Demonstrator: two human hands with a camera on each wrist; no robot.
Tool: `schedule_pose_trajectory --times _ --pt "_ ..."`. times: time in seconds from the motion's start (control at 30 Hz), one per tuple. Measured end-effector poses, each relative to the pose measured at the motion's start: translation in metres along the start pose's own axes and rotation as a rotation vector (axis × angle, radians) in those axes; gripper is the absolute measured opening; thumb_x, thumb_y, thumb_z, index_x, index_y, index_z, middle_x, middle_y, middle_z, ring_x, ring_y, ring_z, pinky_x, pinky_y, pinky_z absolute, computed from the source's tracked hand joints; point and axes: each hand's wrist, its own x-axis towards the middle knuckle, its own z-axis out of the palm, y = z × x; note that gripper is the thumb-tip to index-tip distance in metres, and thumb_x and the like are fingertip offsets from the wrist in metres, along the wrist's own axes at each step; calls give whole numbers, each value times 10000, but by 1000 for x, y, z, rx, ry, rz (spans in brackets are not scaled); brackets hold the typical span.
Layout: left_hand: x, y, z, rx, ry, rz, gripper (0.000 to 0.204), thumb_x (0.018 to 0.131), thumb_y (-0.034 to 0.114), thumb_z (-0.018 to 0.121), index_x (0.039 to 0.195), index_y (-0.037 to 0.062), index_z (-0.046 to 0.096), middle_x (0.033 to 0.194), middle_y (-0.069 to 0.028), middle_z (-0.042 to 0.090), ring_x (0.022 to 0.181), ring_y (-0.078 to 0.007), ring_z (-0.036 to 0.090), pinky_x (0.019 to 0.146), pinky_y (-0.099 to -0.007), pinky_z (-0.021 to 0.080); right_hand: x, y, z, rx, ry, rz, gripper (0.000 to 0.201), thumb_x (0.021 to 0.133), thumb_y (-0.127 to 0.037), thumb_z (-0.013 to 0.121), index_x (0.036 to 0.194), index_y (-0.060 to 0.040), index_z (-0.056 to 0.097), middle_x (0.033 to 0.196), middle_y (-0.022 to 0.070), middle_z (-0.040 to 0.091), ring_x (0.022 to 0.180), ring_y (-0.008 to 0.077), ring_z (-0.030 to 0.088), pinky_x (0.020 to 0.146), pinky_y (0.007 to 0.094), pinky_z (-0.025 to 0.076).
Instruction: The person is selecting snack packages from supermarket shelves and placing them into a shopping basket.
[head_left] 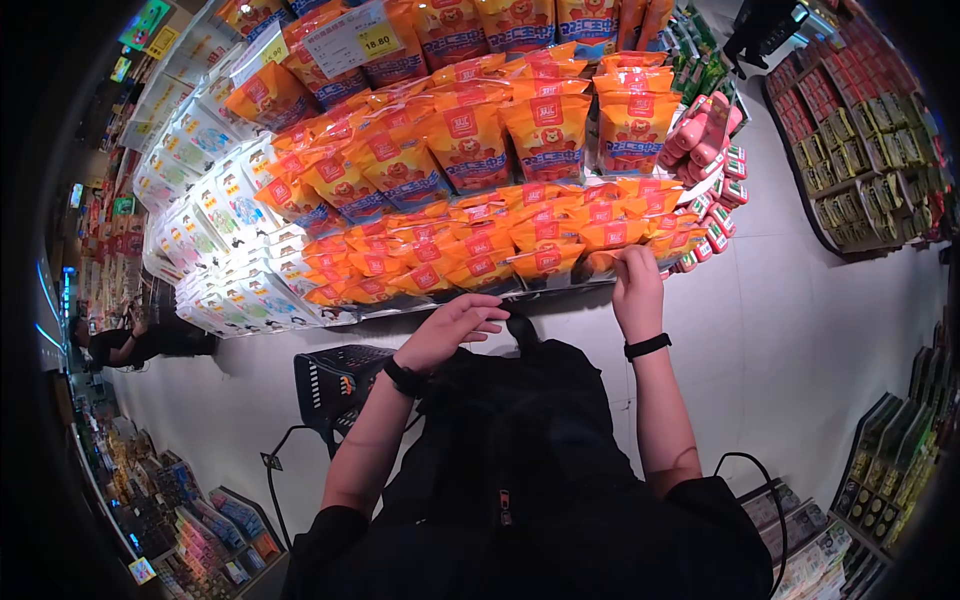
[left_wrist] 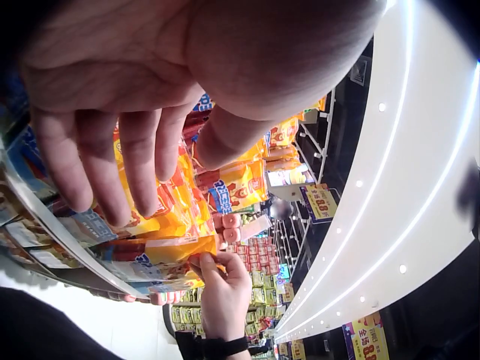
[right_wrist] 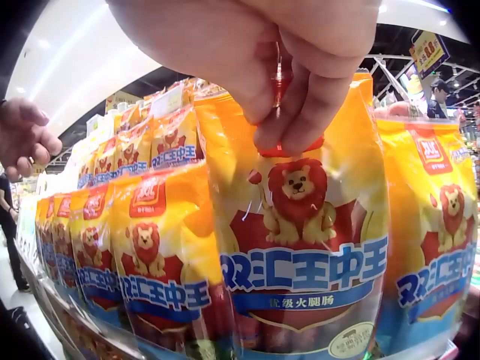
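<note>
My right hand (head_left: 638, 292) pinches the top of an orange bag of ham sausages (right_wrist: 300, 232) between thumb and fingers. The bag has a red lion on its front and stands upright in the lowest front row. Similar bags (right_wrist: 161, 240) flank it on both sides. Off to the left, my left hand (head_left: 448, 332) hovers in front of the shelf edge, its fingers loosely extended and holding nothing. In the left wrist view its fingers (left_wrist: 139, 161) overlap the orange bags behind them.
Stepped rows of orange bags (head_left: 465, 135) rise behind, with white packages (head_left: 215, 205) to the left and pink sausages (head_left: 700, 135) at the right end. A black basket (head_left: 322, 385) is at my left. Another person (head_left: 150, 340) stands far left; a stocked shelf (head_left: 860, 150) is across the aisle.
</note>
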Motion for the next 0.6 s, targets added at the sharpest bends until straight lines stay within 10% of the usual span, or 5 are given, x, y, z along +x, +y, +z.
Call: schedule_pose_trajectory --times 0.6 --pt "-71 -58 -48 -185 300 75 434 1220 339 586 1580 97 598 1486 -60 726 1309 -179 708 1154 -376 547 45 -16 39 -20 -13 31 164 1113 13 624 1254 4 708 1238 136 727 1078 270 719 796 355 571"
